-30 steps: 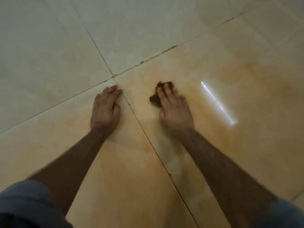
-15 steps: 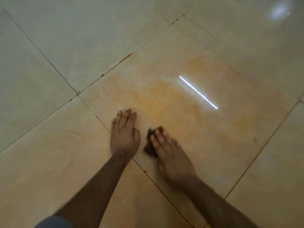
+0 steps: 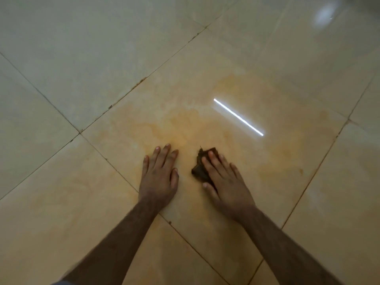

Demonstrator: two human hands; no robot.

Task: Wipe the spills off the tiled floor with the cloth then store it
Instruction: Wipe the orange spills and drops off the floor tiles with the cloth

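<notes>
A small dark brown cloth [image 3: 199,168] lies bunched on the glossy tiled floor [image 3: 82,58]. My right hand [image 3: 226,182] presses down on it with flat fingers, so only its left and top edges show. My left hand [image 3: 159,175] rests palm-down on the same tile, a hand's width to the left of the cloth, holding nothing. A wide orange-yellow spill stain [image 3: 185,122] spreads over the tile just beyond both hands and out to the right.
Dark grout lines [image 3: 80,132] cross the floor diagonally and meet at the left. A bright strip of reflected light [image 3: 238,117] lies on the wet tile beyond the cloth. A round glare spot [image 3: 324,14] shows at the top right.
Both hands have shifted to the right across the grout line onto the stained tile. My right hand has slid the cloth along the floor, and the view has tilted up.
</notes>
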